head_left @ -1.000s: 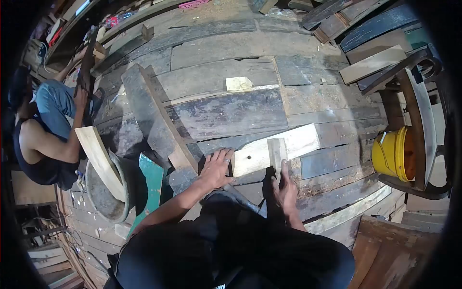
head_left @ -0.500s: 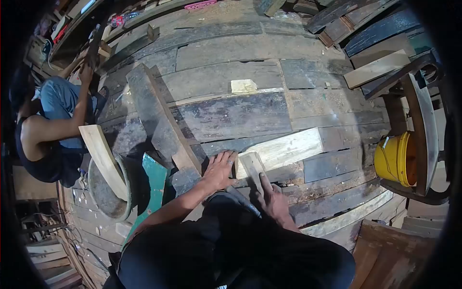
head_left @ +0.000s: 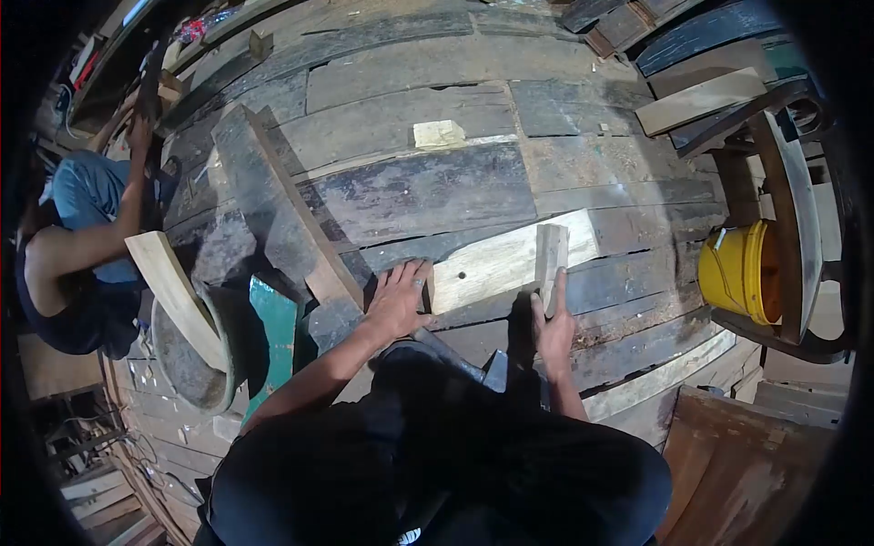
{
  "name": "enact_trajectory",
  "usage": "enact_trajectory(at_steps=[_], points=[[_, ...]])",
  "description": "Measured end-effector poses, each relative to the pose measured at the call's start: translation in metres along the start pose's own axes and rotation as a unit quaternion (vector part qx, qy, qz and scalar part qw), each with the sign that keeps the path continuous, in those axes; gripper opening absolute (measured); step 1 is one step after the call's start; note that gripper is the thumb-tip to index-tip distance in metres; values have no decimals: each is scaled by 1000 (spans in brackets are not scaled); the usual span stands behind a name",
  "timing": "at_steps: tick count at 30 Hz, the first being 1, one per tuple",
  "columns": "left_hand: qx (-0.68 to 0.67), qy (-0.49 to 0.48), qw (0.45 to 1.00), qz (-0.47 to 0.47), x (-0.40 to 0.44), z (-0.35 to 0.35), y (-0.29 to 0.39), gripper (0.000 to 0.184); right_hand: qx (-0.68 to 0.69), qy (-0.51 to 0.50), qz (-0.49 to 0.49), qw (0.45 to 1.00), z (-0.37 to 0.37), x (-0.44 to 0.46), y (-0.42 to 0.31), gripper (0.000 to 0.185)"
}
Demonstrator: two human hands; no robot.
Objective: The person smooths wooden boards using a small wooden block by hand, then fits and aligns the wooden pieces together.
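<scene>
A pale wooden board with a small dark hole near its left end lies on the plank floor in front of me. My left hand rests flat against the board's left end, fingers stretched out and thumb apart. My right hand grips a narrow wooden block, index finger along it. The block sits across the board's right part; its underside is hidden. Close to my knees lies a tool with a metal head, its handle partly hidden by my dark clothing.
A thick beam lies left of the board. Beyond it are a green-painted piece, a round basin with a curved plank, and a seated person. At right stands a yellow bucket; a pale wood chunk lies ahead.
My right hand has slid the wooden block from the board's left end towards its right end, uncovering the dark hole. My left hand stays at the left end. The view has shifted slightly.
</scene>
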State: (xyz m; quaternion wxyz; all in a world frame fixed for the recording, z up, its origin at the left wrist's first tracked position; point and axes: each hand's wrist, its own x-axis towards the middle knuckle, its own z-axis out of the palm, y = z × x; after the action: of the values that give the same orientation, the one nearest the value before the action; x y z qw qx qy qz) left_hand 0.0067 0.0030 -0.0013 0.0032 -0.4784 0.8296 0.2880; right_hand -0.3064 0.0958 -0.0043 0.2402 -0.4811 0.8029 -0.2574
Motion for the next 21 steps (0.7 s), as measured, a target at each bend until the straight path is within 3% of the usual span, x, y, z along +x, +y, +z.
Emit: enact_trajectory(at_steps=[4,10,14,21], points=[[9,10,1000,8,1,0,1,108,-31,23,-39,999,-3,-4,-3,77],[9,-7,1000,-1,2,-4,2,110,-47,-10,8,999,-8,-5,-8,74],[8,-14,1000,-12,1,-1,2,109,-30,10,-42,999,-5,-5,-1,75],[-5,-25,1000,-12,0,-4,3,114,-54,-26,32,998,-9,-5,-12,76]])
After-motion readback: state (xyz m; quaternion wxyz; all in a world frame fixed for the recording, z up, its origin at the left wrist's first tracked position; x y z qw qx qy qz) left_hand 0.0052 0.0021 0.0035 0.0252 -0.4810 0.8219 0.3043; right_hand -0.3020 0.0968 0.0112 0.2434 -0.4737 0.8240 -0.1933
